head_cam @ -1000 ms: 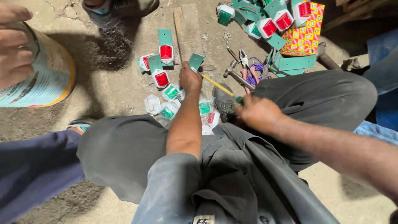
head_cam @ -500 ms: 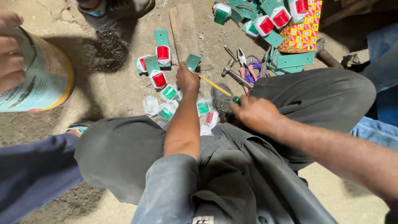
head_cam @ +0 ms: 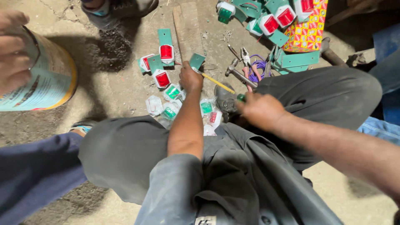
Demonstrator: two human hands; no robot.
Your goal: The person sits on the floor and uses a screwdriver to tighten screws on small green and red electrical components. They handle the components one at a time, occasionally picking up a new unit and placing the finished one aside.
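The left hand (head_cam: 191, 79) pinches a green plate (head_cam: 196, 61) over the floor (head_cam: 116, 87); the right hand (head_cam: 260, 109) grips a screwdriver (head_cam: 221, 84) aimed at it. A slipping tip could jab the fingers or scatter the lamps (head_cam: 166, 98) below.

The person sits low with both knees bent wide and dark trouser legs spread to either side, seen from above. The left arm reaches straight forward between the knees, bare below a grey sleeve, elbow nearly locked. The left hand (head_cam: 190, 78) is at the far end of that reach, knuckles up and fingers curled down in a pinch. The right forearm comes in from the lower right, bare and angled inward. The right hand (head_cam: 260, 109) is closed in a fist, thumb side up, just above the right thigh.
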